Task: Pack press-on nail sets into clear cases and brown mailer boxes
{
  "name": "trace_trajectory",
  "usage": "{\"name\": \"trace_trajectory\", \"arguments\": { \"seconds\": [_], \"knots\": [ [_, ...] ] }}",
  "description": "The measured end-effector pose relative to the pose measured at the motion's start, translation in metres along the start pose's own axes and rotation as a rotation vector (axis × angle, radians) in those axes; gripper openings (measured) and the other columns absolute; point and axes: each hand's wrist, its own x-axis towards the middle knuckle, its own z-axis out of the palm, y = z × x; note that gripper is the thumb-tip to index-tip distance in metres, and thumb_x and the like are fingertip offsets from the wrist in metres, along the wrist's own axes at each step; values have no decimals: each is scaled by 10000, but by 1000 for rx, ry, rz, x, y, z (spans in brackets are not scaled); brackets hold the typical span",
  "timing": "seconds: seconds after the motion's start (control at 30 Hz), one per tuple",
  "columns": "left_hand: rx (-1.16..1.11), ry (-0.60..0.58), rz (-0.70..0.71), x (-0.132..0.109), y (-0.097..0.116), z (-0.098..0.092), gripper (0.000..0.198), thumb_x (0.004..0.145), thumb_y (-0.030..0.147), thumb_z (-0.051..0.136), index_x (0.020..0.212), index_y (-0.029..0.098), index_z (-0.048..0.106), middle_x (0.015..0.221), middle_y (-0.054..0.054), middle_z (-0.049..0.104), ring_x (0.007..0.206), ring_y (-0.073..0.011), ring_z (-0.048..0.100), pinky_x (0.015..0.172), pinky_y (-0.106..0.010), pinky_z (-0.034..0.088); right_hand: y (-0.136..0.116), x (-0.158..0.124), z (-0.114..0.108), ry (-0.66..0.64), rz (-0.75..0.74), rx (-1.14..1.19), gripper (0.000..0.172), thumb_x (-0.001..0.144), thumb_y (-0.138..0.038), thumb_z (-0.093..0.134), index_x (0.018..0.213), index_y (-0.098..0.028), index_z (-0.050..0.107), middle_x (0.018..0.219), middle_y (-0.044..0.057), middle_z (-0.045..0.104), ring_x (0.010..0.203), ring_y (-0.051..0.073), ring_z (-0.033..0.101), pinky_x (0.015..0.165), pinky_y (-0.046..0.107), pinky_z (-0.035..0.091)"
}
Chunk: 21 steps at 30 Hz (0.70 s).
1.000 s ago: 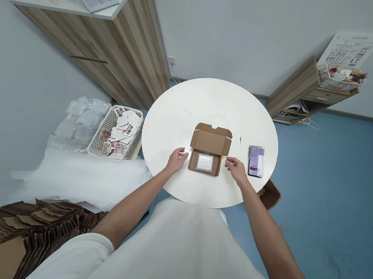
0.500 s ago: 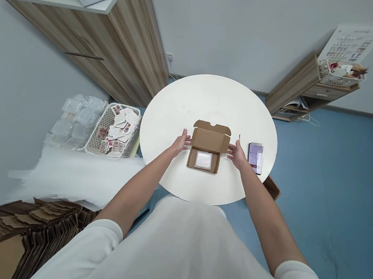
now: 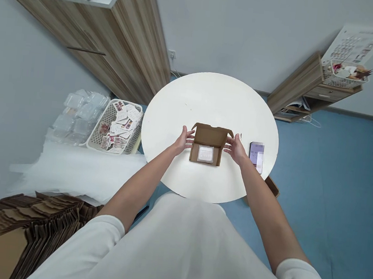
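A small brown cardboard box [image 3: 210, 137] sits open on the round white table [image 3: 210, 102], its lid tilted up at the back. A white packet [image 3: 205, 154] lies inside it. My left hand [image 3: 184, 140] touches the lid's left side flap with its fingers spread. My right hand [image 3: 236, 148] touches the right side flap in the same way. Neither hand grips anything firmly.
A phone [image 3: 256, 155] lies on the table right of the box. A mesh basket of small cards [image 3: 118, 127] and clear plastic cases [image 3: 77, 112] stand at the left. Flat cardboard blanks [image 3: 20, 224] are stacked at the lower left. Wooden cabinets stand behind.
Both hands moved from beside the box base up to the lid's side flaps. The lid has tilted forward, now more upright than before.
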Motion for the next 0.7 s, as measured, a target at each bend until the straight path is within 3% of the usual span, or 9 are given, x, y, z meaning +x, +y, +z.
{"name": "trace_trajectory", "arguments": {
  "seconds": [0.23, 0.37, 0.47, 0.57, 0.7],
  "knots": [
    [110, -59, 6, -17, -3, 0, 781, 775, 694, 35, 1189, 229, 507, 1239, -80, 505, 1084, -229, 512, 823, -330, 466, 7, -21, 3, -6, -4, 53, 675, 806, -655, 139, 1120, -231, 560, 1137, 72, 563, 889, 200, 575, 783, 334, 475],
    [60, -74, -2, -26, -11, 0, 646, 793, 674, 222, 1104, 224, 567, 1211, -88, 533, 1041, -241, 540, 803, -347, 471, 15, -35, 4, -32, 50, -30, 689, 815, -640, 122, 1118, -202, 560, 1148, 91, 558, 933, 201, 574, 799, 321, 478],
    [153, -144, -15, -30, -17, 0, 514, 791, 597, 385, 1094, 223, 565, 1185, -85, 553, 1023, -233, 548, 781, -334, 471, 21, -43, 5, -90, 84, -4, 579, 833, -596, 227, 1090, -211, 576, 1125, 98, 576, 955, 218, 579, 786, 336, 485],
    [380, -29, -18, -35, -25, 0, 510, 733, 526, 528, 1135, 212, 524, 1240, -98, 512, 1018, -238, 549, 765, -314, 462, 29, -50, 7, -57, 142, -52, 436, 816, -538, 387, 1105, -251, 544, 1188, 78, 542, 951, 211, 592, 733, 320, 500],
    [605, 117, -53, -42, -35, 0, 562, 715, 528, 535, 1163, 193, 487, 1173, -112, 554, 971, -239, 571, 757, -308, 444, 42, -60, 13, 32, 208, -172, 455, 762, -502, 506, 1142, -254, 475, 1133, 80, 570, 848, 183, 618, 666, 294, 490]
  ]
}}
